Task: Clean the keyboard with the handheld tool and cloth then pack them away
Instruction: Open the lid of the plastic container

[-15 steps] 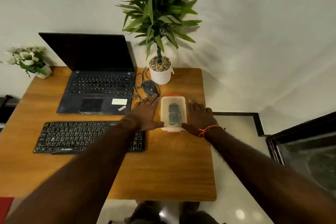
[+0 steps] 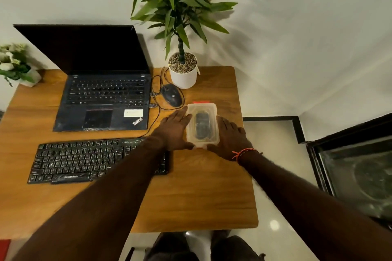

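A clear plastic box (image 2: 202, 125) with a closed lid and red clips at its far and near ends lies on the wooden worktop (image 2: 197, 193), to the right of the middle. Through the lid a dark handheld tool (image 2: 201, 126) is visible inside; if the cloth is also inside, I cannot tell.

The box lies exactly between the two hands. The left hand (image 2: 175, 129) is at the left long side of the box, with the fingers straight and pointing away from the person, and the thumb lies along the near left corner. The right hand (image 2: 230, 135) is at the right long side, also with the fingers stretched flat, and its thumb comes to the near right corner. Both hands touch the sides of the box and the fingers are not curled around it. A red cord bracelet (image 2: 244, 152) is on the right wrist.

The black keyboard (image 2: 89, 159) lies on the worktop to the left of the box, near the person, and the left forearm crosses over its right end. Behind it stands an open laptop (image 2: 101, 95) with a dark screen. A black mouse (image 2: 171, 95) with its cable lies just beyond the box, and behind the mouse stands a potted plant (image 2: 182, 70) in a white pot. A small pot of white flowers (image 2: 14, 65) is at the far left corner.
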